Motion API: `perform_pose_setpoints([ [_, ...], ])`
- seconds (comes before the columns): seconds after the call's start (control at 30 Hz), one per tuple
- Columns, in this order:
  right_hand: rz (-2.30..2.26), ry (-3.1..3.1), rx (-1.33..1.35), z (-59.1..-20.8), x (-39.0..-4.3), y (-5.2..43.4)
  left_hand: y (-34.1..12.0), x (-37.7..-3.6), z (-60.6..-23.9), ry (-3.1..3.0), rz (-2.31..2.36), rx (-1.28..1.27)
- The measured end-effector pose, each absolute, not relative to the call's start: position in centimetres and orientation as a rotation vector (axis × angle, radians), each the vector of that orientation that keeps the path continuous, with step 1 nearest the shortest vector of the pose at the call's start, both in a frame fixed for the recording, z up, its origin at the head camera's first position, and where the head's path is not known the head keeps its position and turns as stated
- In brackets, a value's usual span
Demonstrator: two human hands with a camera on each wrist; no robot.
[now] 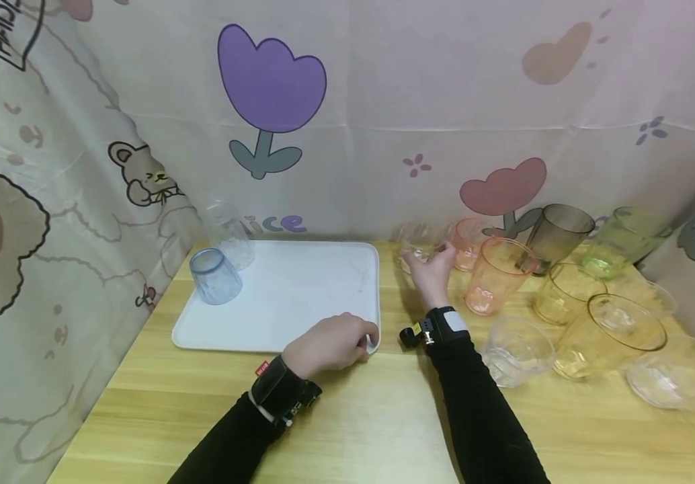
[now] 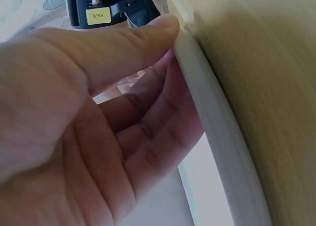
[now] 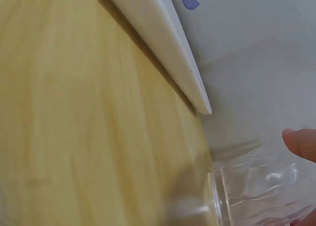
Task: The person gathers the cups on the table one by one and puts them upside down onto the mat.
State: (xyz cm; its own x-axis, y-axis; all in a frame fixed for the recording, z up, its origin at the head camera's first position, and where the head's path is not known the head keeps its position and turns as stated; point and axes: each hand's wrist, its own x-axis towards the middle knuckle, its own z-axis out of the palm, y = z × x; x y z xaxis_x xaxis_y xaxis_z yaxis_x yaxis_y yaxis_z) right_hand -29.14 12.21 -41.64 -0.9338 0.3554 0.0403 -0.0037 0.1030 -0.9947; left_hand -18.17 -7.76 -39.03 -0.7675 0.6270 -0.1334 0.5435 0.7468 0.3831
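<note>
A white tray (image 1: 299, 296) lies on the wooden table (image 1: 359, 417). My left hand (image 1: 347, 343) grips its near right corner; in the left wrist view the thumb (image 2: 148, 33) lies on the tray rim (image 2: 207, 112) and the fingers (image 2: 163, 117) curl onto the tray. An upside-down blue cup (image 1: 215, 276) and a clear cup (image 1: 230, 235) stand at the tray's far left. My right hand (image 1: 431, 261) curls round a clear cup (image 1: 417, 245) just right of the tray. In the right wrist view that clear cup (image 3: 256, 186) shows with one fingertip (image 3: 301, 143) on it, beside the tray edge (image 3: 163, 48).
Several cups crowd the table's right side: pink (image 1: 467, 243), orange (image 1: 495, 274), dark grey (image 1: 559, 236), green (image 1: 622, 243), amber (image 1: 614, 334) and clear ones (image 1: 517, 351). A printed cloth (image 1: 347, 121) hangs behind and at the left.
</note>
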Motion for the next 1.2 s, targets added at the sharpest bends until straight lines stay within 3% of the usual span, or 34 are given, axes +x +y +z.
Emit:
perform_pose_setpoints([
  [0.6, 2.065, -2.112, -0.38, -39.6, -28.8, 12.2, -7.9, -18.3, -38.7, 2.686, 0.473, 0.902],
  [1.2, 2.407, -1.89, -0.054, -37.5, -27.4, 11.0, -8.1, -18.3, -38.5, 2.642, 0.548, 0.923],
])
